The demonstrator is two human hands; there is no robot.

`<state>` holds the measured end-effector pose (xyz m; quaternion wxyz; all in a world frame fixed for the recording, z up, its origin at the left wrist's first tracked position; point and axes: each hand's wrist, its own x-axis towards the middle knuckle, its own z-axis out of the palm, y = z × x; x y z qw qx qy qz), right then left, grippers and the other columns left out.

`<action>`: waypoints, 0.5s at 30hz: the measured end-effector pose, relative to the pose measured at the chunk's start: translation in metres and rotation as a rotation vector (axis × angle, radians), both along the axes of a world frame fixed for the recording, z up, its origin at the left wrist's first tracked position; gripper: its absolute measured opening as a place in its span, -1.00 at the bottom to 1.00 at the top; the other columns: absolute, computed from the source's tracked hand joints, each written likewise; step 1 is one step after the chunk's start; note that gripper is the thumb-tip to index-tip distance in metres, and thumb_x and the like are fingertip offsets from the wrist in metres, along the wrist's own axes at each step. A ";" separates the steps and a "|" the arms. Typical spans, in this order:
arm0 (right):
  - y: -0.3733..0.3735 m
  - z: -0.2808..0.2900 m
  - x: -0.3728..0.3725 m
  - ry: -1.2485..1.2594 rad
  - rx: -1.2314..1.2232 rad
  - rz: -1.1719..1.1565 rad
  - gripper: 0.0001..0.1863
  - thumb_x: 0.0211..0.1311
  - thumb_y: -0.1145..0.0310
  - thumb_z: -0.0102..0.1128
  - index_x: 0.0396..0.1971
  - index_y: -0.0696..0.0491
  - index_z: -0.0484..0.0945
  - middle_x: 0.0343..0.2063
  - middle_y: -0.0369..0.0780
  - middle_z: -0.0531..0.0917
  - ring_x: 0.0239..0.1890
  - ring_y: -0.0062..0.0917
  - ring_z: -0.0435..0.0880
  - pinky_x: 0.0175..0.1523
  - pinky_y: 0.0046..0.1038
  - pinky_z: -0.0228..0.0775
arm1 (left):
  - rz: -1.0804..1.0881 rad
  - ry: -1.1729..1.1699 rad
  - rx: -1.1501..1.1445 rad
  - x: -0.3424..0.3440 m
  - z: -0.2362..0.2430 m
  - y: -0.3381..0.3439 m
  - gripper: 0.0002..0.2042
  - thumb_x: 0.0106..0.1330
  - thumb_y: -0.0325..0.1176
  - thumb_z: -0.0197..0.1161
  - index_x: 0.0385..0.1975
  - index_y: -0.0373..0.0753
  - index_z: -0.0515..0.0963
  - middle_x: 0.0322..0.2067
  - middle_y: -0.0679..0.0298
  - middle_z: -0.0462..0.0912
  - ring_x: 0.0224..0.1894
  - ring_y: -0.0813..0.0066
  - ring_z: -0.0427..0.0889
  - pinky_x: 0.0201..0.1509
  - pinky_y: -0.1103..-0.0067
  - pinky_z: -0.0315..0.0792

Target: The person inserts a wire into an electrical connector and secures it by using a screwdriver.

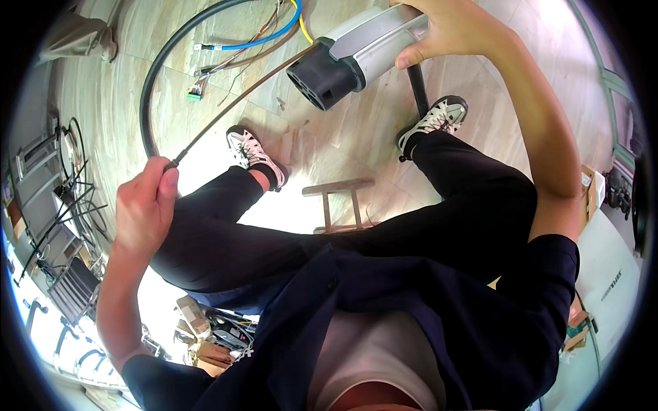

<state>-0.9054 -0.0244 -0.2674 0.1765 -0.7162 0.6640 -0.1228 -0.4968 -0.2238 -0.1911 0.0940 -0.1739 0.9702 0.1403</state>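
Observation:
My right hand (pixel 445 31) grips a grey and black electric-vehicle charging plug (pixel 380 44), its black socket end pointing down to the left. A black cable or handle part (pixel 417 90) hangs below that hand. My left hand (pixel 142 205) is closed around the dark end of a long, thin brown line (pixel 240 99), apparently a wire pulled taut. The line runs straight up to the plug, where its far end is hidden. A thick black cable (pixel 147 103) curves down to the left hand; whether the fingers hold it too, I cannot tell.
Loose blue wire (pixel 257 44) with a metal lug, brown wires and a small green connector (pixel 196 92) lie on the tiled floor (pixel 329 144). A wooden stool (pixel 339 185) shows between my legs. Cardboard boxes (pixel 212 356) and a metal rack (pixel 41 164) stand at the left.

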 end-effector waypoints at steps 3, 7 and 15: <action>0.002 0.000 -0.001 0.002 -0.012 0.002 -0.31 -0.36 -0.19 0.58 -0.58 0.13 0.44 -0.58 -0.10 0.51 -0.46 -0.15 0.53 -0.32 -0.24 0.36 | 0.410 -0.181 0.757 0.005 -0.001 -0.008 -0.76 0.53 -0.23 -0.02 -0.27 -0.29 0.43 -0.75 0.39 0.17 -0.74 0.60 0.16 -0.65 0.58 0.11; 0.002 0.001 -0.004 -0.013 -0.020 0.023 -0.31 -0.37 -0.19 0.59 -0.59 0.13 0.44 -0.60 -0.10 0.51 -0.46 -0.15 0.53 -0.33 -0.23 0.35 | 0.806 -0.293 1.428 0.001 -0.005 -0.017 -0.68 0.54 -0.14 -0.06 -0.27 -0.30 0.43 -0.74 0.56 0.09 -0.76 0.76 -0.02 -0.69 0.71 -0.07; 0.003 0.002 -0.008 -0.063 0.017 -0.025 -0.32 -0.35 -0.18 0.58 -0.57 0.13 0.46 -0.59 -0.10 0.53 -0.45 -0.14 0.54 -0.32 -0.24 0.36 | -0.186 0.212 -0.193 -0.010 -0.006 -0.010 -0.77 0.24 -0.44 0.36 -0.16 -0.33 0.54 -0.55 0.17 0.53 -0.65 0.30 0.45 -0.54 0.48 0.36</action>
